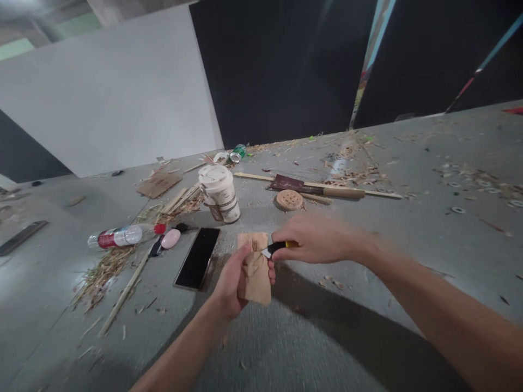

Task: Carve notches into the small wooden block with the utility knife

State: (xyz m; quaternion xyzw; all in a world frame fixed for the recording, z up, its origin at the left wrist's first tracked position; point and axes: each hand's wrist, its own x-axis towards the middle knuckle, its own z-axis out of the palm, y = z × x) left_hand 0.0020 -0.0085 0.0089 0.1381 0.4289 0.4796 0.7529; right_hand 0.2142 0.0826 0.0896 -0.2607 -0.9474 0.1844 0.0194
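Note:
My left hand (232, 283) grips a flat pale wood block (255, 272) upright from its left side, fingers wrapped round its edges. My right hand (314, 238) is closed on a small knife (274, 247) with a black and yellow handle. The short blade touches the block's upper right face. Both hands hover over a grey concrete floor (327, 326) strewn with wood shavings.
A black phone (198, 257) lies left of the block, with a pink oval object (170, 238) and a plastic bottle (122, 236) beyond. A paper cup (220, 193), a round perforated wood disc (289, 200), a hatchet-like tool (314, 188) and wood sticks (122, 296) lie further out.

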